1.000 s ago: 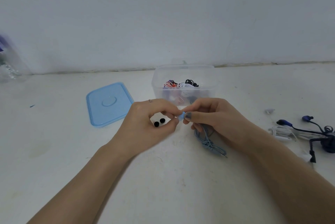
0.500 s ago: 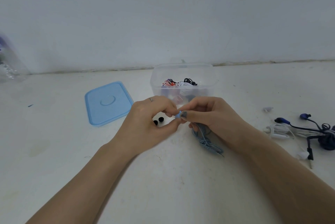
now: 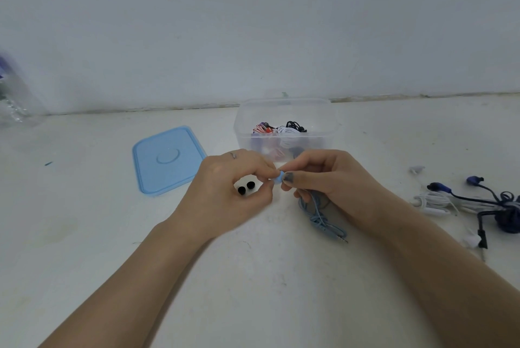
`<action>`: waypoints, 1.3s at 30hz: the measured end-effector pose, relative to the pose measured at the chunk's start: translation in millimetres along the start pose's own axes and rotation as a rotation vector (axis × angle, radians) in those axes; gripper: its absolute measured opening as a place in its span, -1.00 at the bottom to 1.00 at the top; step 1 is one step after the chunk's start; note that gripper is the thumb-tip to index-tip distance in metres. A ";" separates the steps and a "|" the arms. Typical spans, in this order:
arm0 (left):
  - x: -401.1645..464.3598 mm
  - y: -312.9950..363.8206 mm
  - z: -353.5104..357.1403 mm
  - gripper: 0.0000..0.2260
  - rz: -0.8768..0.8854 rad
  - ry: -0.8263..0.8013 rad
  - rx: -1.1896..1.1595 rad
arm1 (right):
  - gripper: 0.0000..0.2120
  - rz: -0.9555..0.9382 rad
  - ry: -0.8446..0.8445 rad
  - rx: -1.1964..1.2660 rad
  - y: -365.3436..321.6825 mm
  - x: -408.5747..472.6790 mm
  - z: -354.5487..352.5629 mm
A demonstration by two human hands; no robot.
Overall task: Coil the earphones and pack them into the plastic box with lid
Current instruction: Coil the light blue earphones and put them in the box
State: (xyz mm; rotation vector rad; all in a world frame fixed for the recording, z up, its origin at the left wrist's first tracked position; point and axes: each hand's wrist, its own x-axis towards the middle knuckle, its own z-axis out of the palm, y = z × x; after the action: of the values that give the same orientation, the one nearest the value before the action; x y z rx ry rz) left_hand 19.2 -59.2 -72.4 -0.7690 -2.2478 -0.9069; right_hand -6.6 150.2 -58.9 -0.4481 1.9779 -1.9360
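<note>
Left hand (image 3: 225,193) and right hand (image 3: 323,176) both pinching small blue earbud (image 3: 278,178), just in front of clear plastic box (image 3: 332,125). Blue cable (image 3: 320,215) trailing from right hand onto table (image 3: 253,277). Lid (image 3: 166,159) flat, left of box. Other earphones (image 3: 464,201) far right.

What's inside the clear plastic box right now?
The clear plastic box holds coiled earphones: a red and white set, a white set and a black set. The hands cover its lower front, so anything lying there cannot be seen.
</note>
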 end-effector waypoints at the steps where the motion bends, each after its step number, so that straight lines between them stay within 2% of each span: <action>1: 0.5 -0.2 0.6 -0.87 -0.002 0.000 -0.003 | -0.92 -0.002 0.001 -0.001 -0.2 -0.2 0.3; 9: 0.5 0.0 1.7 -0.97 -0.047 -0.015 -0.060 | -0.92 -0.001 0.013 -0.005 -0.4 -0.5 1.1; 18: 2.3 1.2 4.3 -0.95 -0.053 -0.016 -0.038 | -0.87 -0.005 0.017 0.080 -0.4 -2.1 3.2; 23: 3.8 8.7 3.0 -0.92 -0.093 -0.008 -0.042 | -0.90 0.005 0.012 0.111 -0.8 -1.7 -1.2; 26: 5.2 11.5 1.6 -0.98 -0.034 -0.025 0.001 | -0.88 0.009 0.010 0.109 -0.6 0.1 -3.3; 30: 5.9 9.6 3.0 -0.91 0.022 -0.020 0.041 | -0.88 -0.002 0.013 0.103 -1.7 0.9 -0.1; 39: 3.9 14.3 6.0 -0.91 -0.026 0.021 -0.033 | -0.87 0.021 -0.005 0.102 -2.6 0.0 -0.9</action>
State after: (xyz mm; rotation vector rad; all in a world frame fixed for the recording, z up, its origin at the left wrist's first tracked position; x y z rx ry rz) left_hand 24.6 -45.0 -67.5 -0.7439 -2.2344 -0.9623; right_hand -7.1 150.9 -56.4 -0.4042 1.8629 -2.0099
